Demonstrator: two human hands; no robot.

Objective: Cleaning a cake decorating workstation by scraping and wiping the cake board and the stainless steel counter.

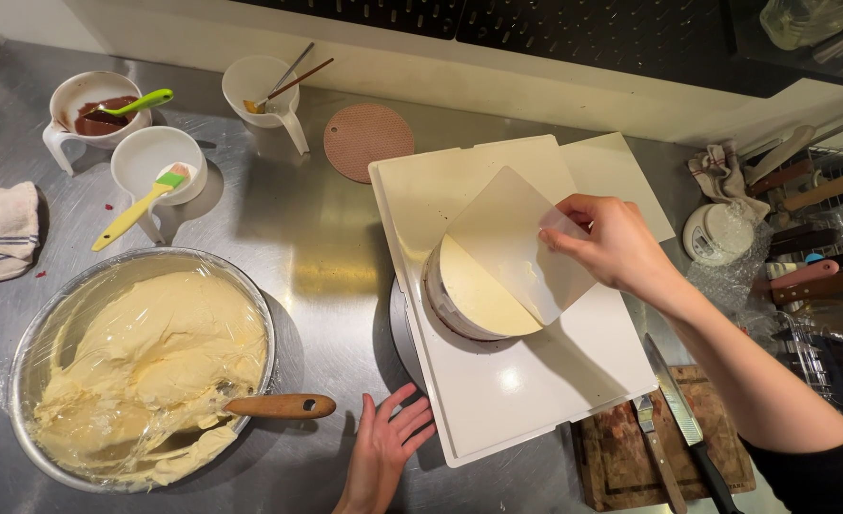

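A cream bowl (pixel 141 366) under film is seen at the left. The left hand (pixel 388 443) is laid flat and empty on the counter (pixel 317 238) beside the board (pixel 526 390). The soft, fragile cake (pixel 474 290) sits mid-board. A thin, flexible scraper (pixel 517 238) is pinched by its upper edge in the right hand (pixel 612 243).

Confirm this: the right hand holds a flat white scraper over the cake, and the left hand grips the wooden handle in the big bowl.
Not quite. In the head view the left hand lies flat on the steel counter, apart from the wooden handle. The right hand does hold the scraper over the cake.
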